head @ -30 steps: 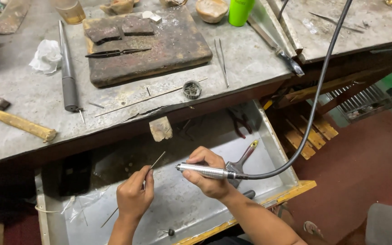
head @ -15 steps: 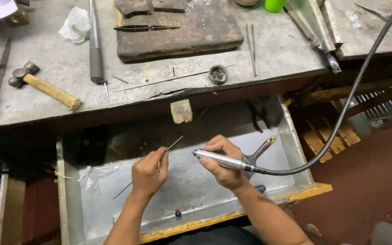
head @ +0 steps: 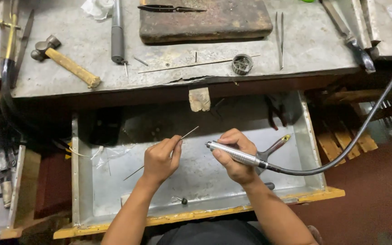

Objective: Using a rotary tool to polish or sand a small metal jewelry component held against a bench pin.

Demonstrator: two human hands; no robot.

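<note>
Pinching thin metal rod between thumb and fingertips, left hand closed on it; rod slants up toward right. Right hand wrapped firm around silver rotary handpiece, tip pointing left, near rod end, not touching. Black flexible cable runs off right. Both hands above open metal drawer. Hammer lies on bench.
</note>
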